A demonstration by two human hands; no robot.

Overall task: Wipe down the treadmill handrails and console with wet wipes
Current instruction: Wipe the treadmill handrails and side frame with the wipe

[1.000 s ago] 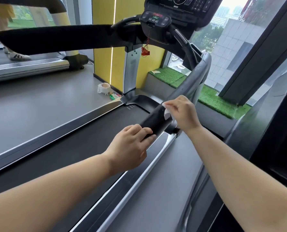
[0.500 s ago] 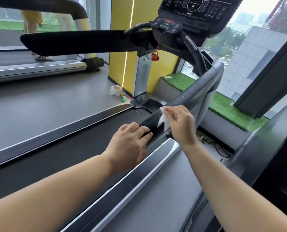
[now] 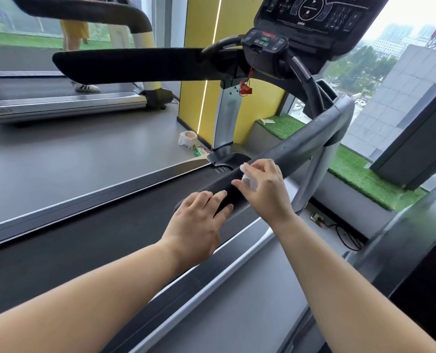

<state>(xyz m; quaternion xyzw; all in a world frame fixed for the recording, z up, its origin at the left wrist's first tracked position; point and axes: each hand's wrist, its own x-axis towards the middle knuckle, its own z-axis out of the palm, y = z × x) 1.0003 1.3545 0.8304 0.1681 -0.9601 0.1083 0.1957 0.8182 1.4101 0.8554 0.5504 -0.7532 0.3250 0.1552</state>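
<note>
The right handrail [image 3: 301, 146] is a dark padded bar that slopes down toward me from the grey upright. My right hand [image 3: 267, 189] presses a crumpled white wet wipe [image 3: 248, 180] against the top of that rail. My left hand [image 3: 199, 220] rests flat on the rail's near end, fingers spread a little, holding nothing. The left handrail [image 3: 135, 63] runs across the upper middle. The black console [image 3: 313, 14] with its display and buttons sits at the top, and a red safety clip [image 3: 246, 89] hangs beneath it.
The black running belt [image 3: 84, 240] lies below my arms, with silver side rails. A white cup and small packets [image 3: 190, 140] sit on the grey floor by the yellow pillar. Another treadmill [image 3: 59, 103] with a person's legs is at the far left. A cable and socket [image 3: 321, 220] lie at the right.
My right hand slid the wipe a little further up the right handrail. My left hand loosened from a grip to lying flat on the rail's end. The camera tilted up, showing more console.
</note>
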